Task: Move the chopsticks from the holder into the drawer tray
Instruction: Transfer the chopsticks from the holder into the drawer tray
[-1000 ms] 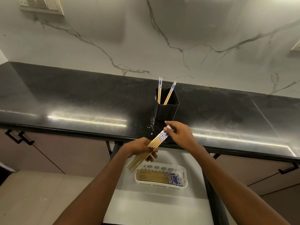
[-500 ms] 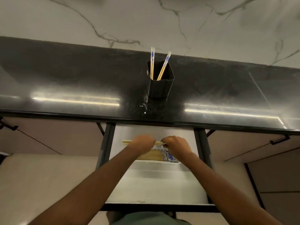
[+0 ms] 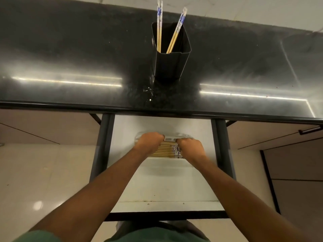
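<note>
Chopsticks [image 3: 165, 151] lie side by side in a flat row in the white drawer tray [image 3: 183, 136], patterned ends toward the right. The tray sits in the open drawer [image 3: 157, 186] below the worktop [image 3: 70, 58] edge.

Both hands are down at the tray. The left hand [image 3: 148, 141] covers the plain ends of the row, the right hand [image 3: 189, 148] the patterned ends. Both are curled, knuckles up. Whether either grips sticks or merely presses on them cannot be told; the fingers are hidden beneath the backs of the hands.

Remaining stock: one pair upright at the left [image 3: 159, 25] and one pair leaning at the right [image 3: 176, 30], both standing in the black holder [image 3: 170, 65] on the worktop, directly behind the drawer.

Assessment: the step in hand appears to be setting down and squaring a batch in the tray. The task is well advanced but not complete. The next move calls for freeing both hands without disturbing the row, reaching up over the worktop edge, and lifting the remaining sticks straight out, so the light holder does not tip.
</note>
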